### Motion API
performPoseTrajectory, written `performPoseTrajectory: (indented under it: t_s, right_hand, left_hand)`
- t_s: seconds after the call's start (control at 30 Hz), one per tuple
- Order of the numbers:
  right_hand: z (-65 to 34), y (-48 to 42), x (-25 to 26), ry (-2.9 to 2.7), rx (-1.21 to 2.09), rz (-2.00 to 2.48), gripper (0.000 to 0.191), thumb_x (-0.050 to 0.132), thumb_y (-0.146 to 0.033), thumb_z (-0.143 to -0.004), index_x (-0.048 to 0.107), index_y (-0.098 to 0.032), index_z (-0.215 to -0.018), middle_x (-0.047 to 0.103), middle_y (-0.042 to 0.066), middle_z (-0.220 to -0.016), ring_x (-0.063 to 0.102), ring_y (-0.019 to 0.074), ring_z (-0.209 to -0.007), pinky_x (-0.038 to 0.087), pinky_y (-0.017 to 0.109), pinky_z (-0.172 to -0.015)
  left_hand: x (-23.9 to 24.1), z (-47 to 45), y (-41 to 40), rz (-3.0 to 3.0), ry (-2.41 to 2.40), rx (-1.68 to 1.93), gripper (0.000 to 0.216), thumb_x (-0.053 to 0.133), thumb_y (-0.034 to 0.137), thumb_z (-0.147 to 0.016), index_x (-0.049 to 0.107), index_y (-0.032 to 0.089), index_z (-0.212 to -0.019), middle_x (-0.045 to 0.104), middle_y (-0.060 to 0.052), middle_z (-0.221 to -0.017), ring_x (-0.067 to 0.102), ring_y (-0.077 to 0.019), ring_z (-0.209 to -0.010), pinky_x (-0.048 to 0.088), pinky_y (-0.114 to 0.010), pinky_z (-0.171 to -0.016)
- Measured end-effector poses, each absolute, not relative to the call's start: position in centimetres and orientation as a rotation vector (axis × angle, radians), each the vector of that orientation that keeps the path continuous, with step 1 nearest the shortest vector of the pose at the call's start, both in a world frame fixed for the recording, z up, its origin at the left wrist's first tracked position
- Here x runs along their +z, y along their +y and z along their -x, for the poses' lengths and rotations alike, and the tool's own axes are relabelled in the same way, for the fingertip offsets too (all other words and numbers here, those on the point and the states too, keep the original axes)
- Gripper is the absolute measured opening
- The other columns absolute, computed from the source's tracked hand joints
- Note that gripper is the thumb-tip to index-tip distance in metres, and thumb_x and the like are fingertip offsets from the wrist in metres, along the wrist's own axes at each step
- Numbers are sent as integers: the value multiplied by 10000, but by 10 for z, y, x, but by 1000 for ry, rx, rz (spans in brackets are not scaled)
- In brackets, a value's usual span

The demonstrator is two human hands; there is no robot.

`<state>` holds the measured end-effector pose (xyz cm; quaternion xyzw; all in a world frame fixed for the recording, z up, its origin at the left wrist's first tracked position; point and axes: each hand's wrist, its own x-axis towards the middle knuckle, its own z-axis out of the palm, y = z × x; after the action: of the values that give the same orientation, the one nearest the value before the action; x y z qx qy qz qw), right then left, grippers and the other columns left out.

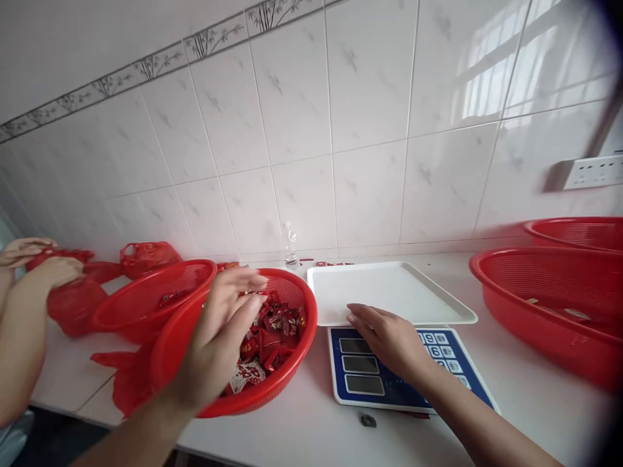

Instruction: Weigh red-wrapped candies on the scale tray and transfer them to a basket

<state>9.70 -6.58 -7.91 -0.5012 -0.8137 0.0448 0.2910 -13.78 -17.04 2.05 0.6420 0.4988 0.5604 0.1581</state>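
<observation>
My left hand (221, 334) hovers over a red mesh basket (296, 363) that holds several small red sweet packets (275, 327); its fingers are stretched out and nothing shows in them. My right hand (389, 337) lies flat, fingers together and extended, on the blue face of an electronic scale (363, 383), with its fingertips at the front edge of the scale's white tray (389, 288). The tray is bare.
A second red basket (150, 301) sits left of the first. Two large red baskets (549, 298) stand at the right. Another person's hands (43, 266) handle red plastic bags (146, 256) at the far left. A small clear bottle (289, 245) stands against the tiled wall.
</observation>
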Motion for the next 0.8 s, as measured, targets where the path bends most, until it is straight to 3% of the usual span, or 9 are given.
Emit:
performPoseTrajectory:
  t_s: [0.13,0.23,0.3,0.43,0.5,0.63,0.8]
  right_hand:
    - [-100,-67,-84,-2139,79,1292,387,305,-445,-877,601,-271,-1054,678,34,-1005,637,222,-878,492,336,-684]
    - [-102,-66,-87,-2128,81,1243,373,312,-435,-881,611,-266,-1027,689,30,-967,645,206,-851,496,316,-672]
    - [-103,-66,-88,-2126,80,1211,374,313,-433,-885,615,-254,-1012,693,27,-952,648,198,-842,499,307,-669]
    - [-106,-67,-88,-2121,103,1191,378,313,-444,-887,612,-246,-1009,694,23,-948,650,187,-837,503,294,-670]
    - [-107,-68,-87,-2122,133,1194,381,313,-450,-887,609,-247,-1014,694,21,-948,650,184,-836,504,290,-668]
    - [-107,-68,-85,-2123,159,1187,379,324,-451,-882,610,-243,-1018,694,24,-946,649,189,-839,502,297,-671]
    - [-107,-67,-85,-2115,144,1160,364,340,-436,-880,617,-239,-1012,697,27,-931,649,190,-823,498,298,-667]
  left_hand:
    - [5,175,-117,-2024,1744,511,282,479,315,-788,529,217,-1048,582,-45,-1104,522,-194,-1056,420,-307,-901]
    - [-17,196,-81,-2096,1847,-197,480,533,249,-704,487,191,-1179,514,-89,-1243,489,-246,-1119,384,-340,-936]
    - [-29,199,-66,-2123,1848,-473,636,551,237,-672,397,163,-1285,405,-123,-1349,405,-273,-1206,339,-355,-980]
    - [-41,197,-52,-2062,1981,-662,870,592,310,-645,183,180,-1402,204,-149,-1450,173,-336,-1318,236,-450,-1030]
    - [-43,200,-50,-2009,2010,-683,923,613,363,-624,150,213,-1409,195,-146,-1452,183,-354,-1311,251,-470,-1013]
    - [-46,208,-53,-2120,1966,-586,730,608,373,-617,387,194,-1290,433,-131,-1303,397,-310,-1194,357,-377,-944]
    - [-44,208,-56,-2171,1968,-437,369,575,233,-620,566,198,-987,613,-53,-978,579,-214,-860,441,-261,-707]
